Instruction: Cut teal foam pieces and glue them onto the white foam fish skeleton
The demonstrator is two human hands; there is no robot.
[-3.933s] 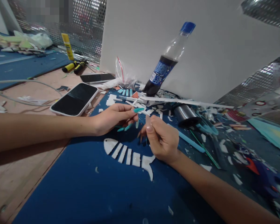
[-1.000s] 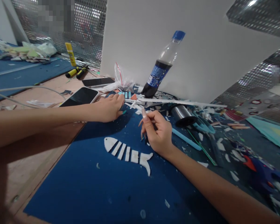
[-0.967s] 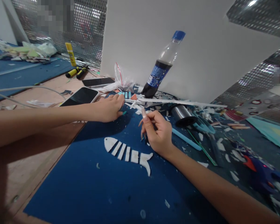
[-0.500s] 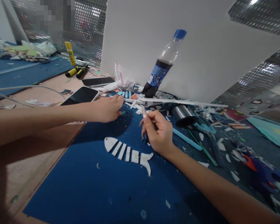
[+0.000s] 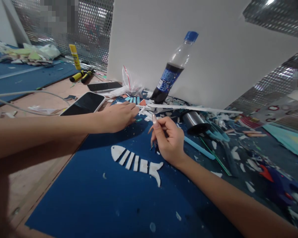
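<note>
Two bare hands are observed. The left hand [image 5: 121,116] is held palm down, fingers bent at the white offcuts [image 5: 148,116]; its grasp is hidden and cannot be told. The right hand [image 5: 171,140] is turned thumb uppermost, fingers loosely curled; whether anything is pinched cannot be told. Selection among offcuts is judged to be in hand; for any sliver to be lifted, a fine fingertip pinch would be called for. The segmented white fish [image 5: 143,166] is laid nearer, on the blue mat [image 5: 94,195], held by neither hand.
</note>
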